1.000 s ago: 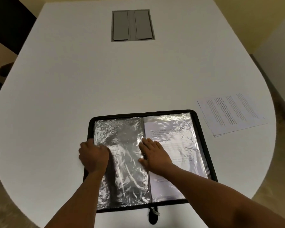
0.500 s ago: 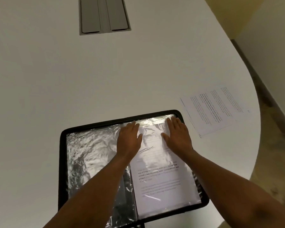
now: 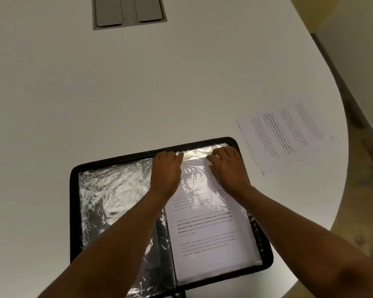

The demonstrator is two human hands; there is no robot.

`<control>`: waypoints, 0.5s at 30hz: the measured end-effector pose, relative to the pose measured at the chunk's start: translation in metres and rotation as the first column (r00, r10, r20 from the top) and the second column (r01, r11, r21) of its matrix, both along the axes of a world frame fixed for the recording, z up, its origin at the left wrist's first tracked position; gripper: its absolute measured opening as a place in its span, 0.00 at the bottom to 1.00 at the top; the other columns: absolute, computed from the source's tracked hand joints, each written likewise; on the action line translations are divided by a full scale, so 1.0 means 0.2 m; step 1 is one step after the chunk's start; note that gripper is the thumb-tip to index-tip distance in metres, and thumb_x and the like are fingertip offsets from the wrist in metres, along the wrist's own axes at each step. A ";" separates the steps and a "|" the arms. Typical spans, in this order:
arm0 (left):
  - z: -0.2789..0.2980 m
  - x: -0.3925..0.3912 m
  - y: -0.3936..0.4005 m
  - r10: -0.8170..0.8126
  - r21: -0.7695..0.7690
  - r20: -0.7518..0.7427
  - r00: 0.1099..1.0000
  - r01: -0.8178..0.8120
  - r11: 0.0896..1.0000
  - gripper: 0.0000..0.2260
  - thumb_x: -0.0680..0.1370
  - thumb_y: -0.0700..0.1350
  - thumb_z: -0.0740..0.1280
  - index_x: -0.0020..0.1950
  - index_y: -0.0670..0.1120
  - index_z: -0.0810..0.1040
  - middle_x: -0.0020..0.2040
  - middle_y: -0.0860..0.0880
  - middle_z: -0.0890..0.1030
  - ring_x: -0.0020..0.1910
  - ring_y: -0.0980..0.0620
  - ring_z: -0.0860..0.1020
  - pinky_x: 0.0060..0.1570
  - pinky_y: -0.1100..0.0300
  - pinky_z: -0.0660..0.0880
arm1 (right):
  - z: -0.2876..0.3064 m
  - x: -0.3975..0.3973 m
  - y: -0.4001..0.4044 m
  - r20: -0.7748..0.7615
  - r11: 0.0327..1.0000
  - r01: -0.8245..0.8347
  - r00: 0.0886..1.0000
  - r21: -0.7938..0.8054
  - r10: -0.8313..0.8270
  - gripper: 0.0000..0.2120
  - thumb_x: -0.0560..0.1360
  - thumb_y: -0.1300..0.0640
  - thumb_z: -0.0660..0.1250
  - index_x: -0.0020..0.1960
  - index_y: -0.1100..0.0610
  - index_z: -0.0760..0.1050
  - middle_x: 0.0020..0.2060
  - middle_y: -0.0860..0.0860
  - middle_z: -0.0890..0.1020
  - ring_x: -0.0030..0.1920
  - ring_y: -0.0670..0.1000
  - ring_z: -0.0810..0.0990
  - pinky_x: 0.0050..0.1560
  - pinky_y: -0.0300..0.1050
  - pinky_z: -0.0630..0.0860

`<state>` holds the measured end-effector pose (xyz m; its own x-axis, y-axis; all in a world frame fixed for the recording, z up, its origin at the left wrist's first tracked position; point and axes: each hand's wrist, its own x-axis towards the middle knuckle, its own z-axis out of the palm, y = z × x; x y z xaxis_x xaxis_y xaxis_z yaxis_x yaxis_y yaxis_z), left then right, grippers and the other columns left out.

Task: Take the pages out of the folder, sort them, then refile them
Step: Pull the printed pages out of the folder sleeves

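Observation:
A black zip folder lies open on the white table. Its left half shows an empty, crinkled plastic sleeve. The right sleeve holds a printed page. Both my hands are at the far top edge of that right sleeve. My left hand has its fingers bent over the sleeve's top left corner, thumb against the plastic, pinching the edge. My right hand rests with bent fingertips on the sleeve's top right. A small stack of loose printed pages lies on the table to the right of the folder.
A grey cable hatch is set into the table at the far middle. The table's rounded edge curves close by on the right, with floor beyond it. The zip pull hangs at the folder's near edge.
Both hands slid a little further up the right sleeve, from lying flat on the page to its top edge, and their fingers have bent. The view shifted slightly.

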<state>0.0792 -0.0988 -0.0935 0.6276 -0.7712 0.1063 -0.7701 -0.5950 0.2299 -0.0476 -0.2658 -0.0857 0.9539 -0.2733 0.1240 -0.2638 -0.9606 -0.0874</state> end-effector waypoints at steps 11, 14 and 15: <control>0.12 0.04 -0.01 -0.023 -0.117 -0.260 0.965 -0.008 0.993 0.08 0.67 0.37 0.68 0.40 0.48 0.72 0.37 0.53 0.73 0.38 0.53 0.68 0.43 0.53 0.71 | 0.21 0.10 0.00 -0.177 0.922 -0.381 0.904 0.075 0.388 0.05 0.74 0.54 0.66 0.45 0.56 0.76 0.34 0.50 0.80 0.37 0.51 0.77 0.62 0.51 0.74; 0.11 0.04 0.02 -0.027 -0.174 -0.282 0.959 -0.024 0.985 0.10 0.70 0.39 0.70 0.50 0.46 0.78 0.45 0.53 0.78 0.45 0.56 0.69 0.50 0.56 0.69 | 0.29 0.15 0.00 -0.317 0.947 -0.210 0.905 0.242 0.282 0.15 0.80 0.43 0.57 0.50 0.53 0.74 0.32 0.47 0.76 0.36 0.49 0.74 0.45 0.46 0.75; 0.11 0.04 0.03 -0.030 -0.163 -0.275 0.961 -0.015 0.986 0.09 0.70 0.40 0.69 0.49 0.46 0.79 0.45 0.52 0.78 0.45 0.55 0.70 0.50 0.56 0.70 | 0.31 0.19 0.00 -0.338 0.953 -0.176 0.906 0.245 0.254 0.17 0.81 0.43 0.54 0.52 0.54 0.74 0.33 0.48 0.77 0.35 0.49 0.75 0.42 0.46 0.76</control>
